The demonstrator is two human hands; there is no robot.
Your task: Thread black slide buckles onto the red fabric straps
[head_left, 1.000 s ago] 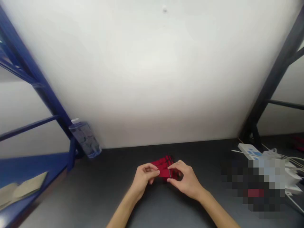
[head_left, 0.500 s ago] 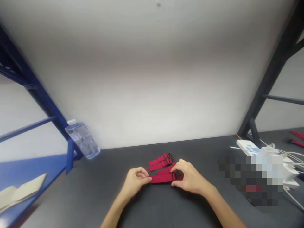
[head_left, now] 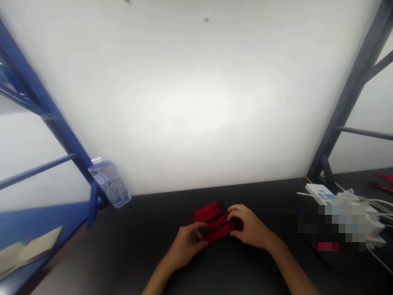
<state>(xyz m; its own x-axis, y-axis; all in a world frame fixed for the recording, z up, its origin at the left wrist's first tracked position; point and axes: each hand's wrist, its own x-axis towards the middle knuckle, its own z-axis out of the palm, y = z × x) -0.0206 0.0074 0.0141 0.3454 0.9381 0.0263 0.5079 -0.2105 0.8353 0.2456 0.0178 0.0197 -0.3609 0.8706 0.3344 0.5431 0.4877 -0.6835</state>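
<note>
Several red fabric straps with black buckles lie bunched on the dark tabletop [head_left: 92, 250], the upper ones [head_left: 208, 212] pointing away from me. A lower red strap [head_left: 218, 232] runs slantwise between my hands. My left hand [head_left: 187, 247] pinches its left end with curled fingers. My right hand [head_left: 249, 226] grips its right end near a black buckle, and the fingers hide part of the strap and buckle.
A clear plastic bottle [head_left: 109, 183] stands at the back left by a blue metal shelf frame [head_left: 59, 135]. A white power strip [head_left: 319, 193] with cables sits to the right, beside a pixelated patch [head_left: 336, 229]. More red straps [head_left: 383, 182] lie at the far right.
The lower strap has gone from lying straight to slanting, its left end lower. My left hand has moved down and closer to the strap bunch. The view has shifted slightly.
</note>
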